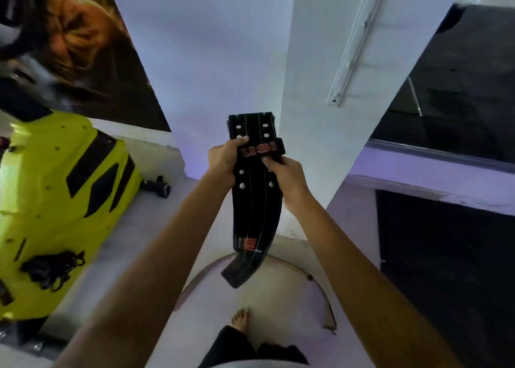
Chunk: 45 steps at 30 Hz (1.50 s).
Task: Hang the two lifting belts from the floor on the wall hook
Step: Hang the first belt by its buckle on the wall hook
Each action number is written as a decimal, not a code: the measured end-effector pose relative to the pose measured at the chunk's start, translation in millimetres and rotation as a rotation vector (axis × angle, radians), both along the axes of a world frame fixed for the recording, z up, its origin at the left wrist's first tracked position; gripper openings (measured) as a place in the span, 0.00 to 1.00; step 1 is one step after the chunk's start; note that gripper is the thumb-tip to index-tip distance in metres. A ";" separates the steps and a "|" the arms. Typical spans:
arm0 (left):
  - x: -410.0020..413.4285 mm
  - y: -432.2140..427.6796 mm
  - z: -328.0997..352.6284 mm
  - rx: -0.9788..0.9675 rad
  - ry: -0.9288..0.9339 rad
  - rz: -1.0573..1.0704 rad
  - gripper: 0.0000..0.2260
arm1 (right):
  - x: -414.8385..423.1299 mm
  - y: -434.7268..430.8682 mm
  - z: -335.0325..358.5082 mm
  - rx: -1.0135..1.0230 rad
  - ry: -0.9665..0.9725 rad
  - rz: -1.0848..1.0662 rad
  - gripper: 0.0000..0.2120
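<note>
Directly beyond both hands stands a white wall corner [289,61], its vertical edge just behind the top of the lifting belt [253,200]; bare wall spreads to either side of it. Left of the left hand [224,160], well apart, sits a yellow machine housing [55,200], with a poster [78,38] on the wall above it. Right of the right hand [287,180] a dark glass panel [446,111] runs away, so the open room lies mostly between the arms and straight ahead.

The belt is held up in the air in front of the corner, its long axis running nearly vertical: the holed end points up past the fingers, the other end hangs down below the wrists and curls toward the floor. Both hands are clamped on it, the left gripping its left edge beside the red-lettered loop [260,150] (it reads USI), the right pinching just under that loop. Below, a bare foot [240,321] rests on pale floor.
</note>
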<state>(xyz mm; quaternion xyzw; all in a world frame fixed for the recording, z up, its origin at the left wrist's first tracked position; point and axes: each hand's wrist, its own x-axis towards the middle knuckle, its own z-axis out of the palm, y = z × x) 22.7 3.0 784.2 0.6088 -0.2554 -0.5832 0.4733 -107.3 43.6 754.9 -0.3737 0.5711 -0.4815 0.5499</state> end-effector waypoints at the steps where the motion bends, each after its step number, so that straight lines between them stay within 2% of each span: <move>1: 0.3 6.5 14.0 -0.019 -0.001 0.006 0.05 | 0.0 11.0 6.6 -0.045 -0.002 0.027 0.11; 4: 3.4 22.7 46.8 -0.090 -0.013 -0.008 0.05 | 2.6 52.0 8.6 -0.082 -0.010 0.110 0.08; 9: 10.0 34.0 71.2 -0.189 -0.054 -0.095 0.09 | 12.8 86.3 -7.0 -0.092 -0.012 0.191 0.08; 16: 31.2 43.0 77.0 -0.287 -0.005 -0.172 0.16 | 20.9 40.5 60.6 -0.219 0.016 0.112 0.18; 19: 44.4 41.9 82.1 -0.412 0.044 -0.250 0.17 | 23.6 26.3 82.9 -0.265 -0.004 0.080 0.11; 22: 54.7 51.6 66.2 -0.549 0.033 -0.308 0.18 | 30.2 16.7 99.0 -0.311 -0.017 0.042 0.10; 25: 59.5 65.6 30.4 -0.530 -0.096 -0.277 0.16 | 35.0 6.1 108.2 -0.331 -0.023 0.000 0.06; 28: 61.6 73.9 1.8 -0.472 -0.119 -0.267 0.20 | 34.5 -1.7 115.7 -0.345 0.003 -0.001 0.07; 32: 58.2 78.1 -14.7 -0.409 -0.168 -0.317 0.10 | 30.6 -7.8 120.5 -0.310 -0.024 -0.011 0.06; 35: 56.8 77.3 -2.6 -0.447 -0.131 -0.282 0.08 | 27.3 -8.3 119.4 -0.340 -0.012 -0.003 0.07; 38: 56.1 62.2 35.3 -0.571 -0.105 -0.223 0.05 | 28.7 -0.9 111.3 -0.354 -0.007 0.013 0.06; 42: 60.0 44.0 65.4 -0.638 -0.164 -0.194 0.11 | 38.5 9.6 96.9 -0.334 0.022 0.016 0.06; 45: 61.0 48.4 61.0 -0.629 -0.117 -0.142 0.12 | 41.9 14.5 89.7 -0.344 0.031 0.054 0.10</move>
